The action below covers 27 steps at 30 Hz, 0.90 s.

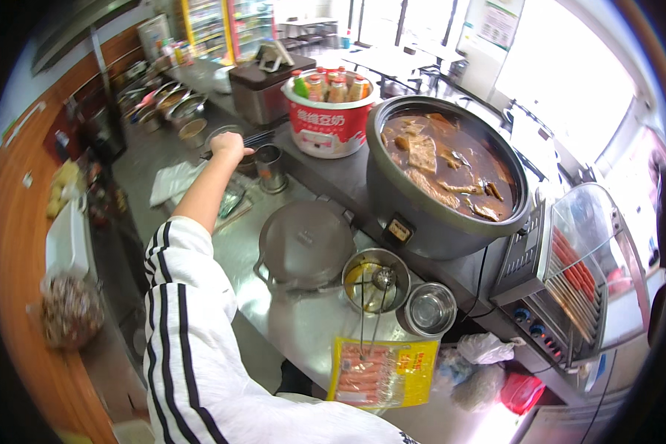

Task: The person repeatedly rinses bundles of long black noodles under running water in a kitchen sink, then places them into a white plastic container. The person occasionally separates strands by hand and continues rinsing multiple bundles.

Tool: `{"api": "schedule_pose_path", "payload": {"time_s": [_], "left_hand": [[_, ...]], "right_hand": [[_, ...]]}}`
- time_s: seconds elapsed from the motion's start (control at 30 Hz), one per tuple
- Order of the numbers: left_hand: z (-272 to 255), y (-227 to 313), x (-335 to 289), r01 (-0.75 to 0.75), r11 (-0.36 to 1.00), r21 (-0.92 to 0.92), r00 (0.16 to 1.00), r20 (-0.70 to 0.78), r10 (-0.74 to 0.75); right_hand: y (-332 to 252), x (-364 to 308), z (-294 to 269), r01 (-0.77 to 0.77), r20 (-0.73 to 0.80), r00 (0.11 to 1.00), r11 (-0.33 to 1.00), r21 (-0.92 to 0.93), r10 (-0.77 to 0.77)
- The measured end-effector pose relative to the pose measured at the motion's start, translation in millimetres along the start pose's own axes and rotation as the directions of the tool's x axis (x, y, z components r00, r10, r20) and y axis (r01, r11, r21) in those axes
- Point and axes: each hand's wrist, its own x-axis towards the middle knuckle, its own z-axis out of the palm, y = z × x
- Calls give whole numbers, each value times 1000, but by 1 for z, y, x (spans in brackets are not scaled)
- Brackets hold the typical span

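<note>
My left hand (230, 146) reaches far forward over the counter, its arm in a white sleeve (189, 333) with black stripes. Its fingers are curled closed; what they hold, if anything, is hidden. Just beyond it lie dark, thin handles (259, 138), and a metal cup (271, 169) stands to its right. Nearer to me are clear plastic bags (172, 182) and a round grey lid (306, 244). My right hand is out of view.
A large pot (392, 200) of brown broth with tofu stands right of a red-and-white tub (324, 122) of bottles. Closer are a steel pot (355, 259) with ladles, a steel bowl (431, 309), a yellow sausage pack (411, 370) and a sausage grill (529, 285).
</note>
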Motion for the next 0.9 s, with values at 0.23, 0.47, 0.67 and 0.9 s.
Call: {"api": "schedule_pose_path", "payload": {"time_s": [0.23, 0.47, 0.67, 0.9], "left_hand": [[62, 76, 153, -298, 786, 542, 903, 427, 47], [82, 119, 215, -240, 848, 472, 662, 718, -213], [130, 102, 196, -449, 892, 57, 845, 351, 403], [139, 89, 117, -580, 814, -24, 606, -680, 413]], "right_hand": [[-132, -85, 48, 30, -182, 981, 893, 449, 58], [-103, -170, 134, -157, -171, 921, 735, 660, 351], [-75, -255, 285, -267, -81, 891, 658, 704, 447], [-63, -258, 359, -220, -181, 862, 672, 707, 472]]}}
